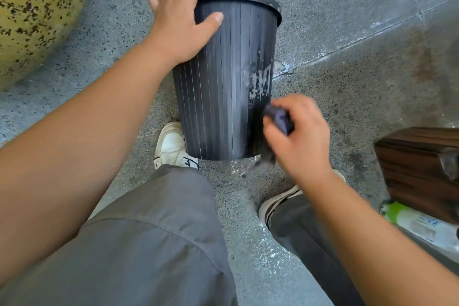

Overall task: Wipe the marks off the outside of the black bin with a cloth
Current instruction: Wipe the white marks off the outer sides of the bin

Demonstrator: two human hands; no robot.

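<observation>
Standing on a speckled grey floor [335, 20], the ribbed black bin [218, 97] bears pale marks [259, 81] on its right side. Just below them the right hand [301, 136] grips a dark cloth [279, 119] against the wall. The left hand [181, 17] clasps the rim, thumb on the wall. A wooden box [417, 169] lies at right.
</observation>
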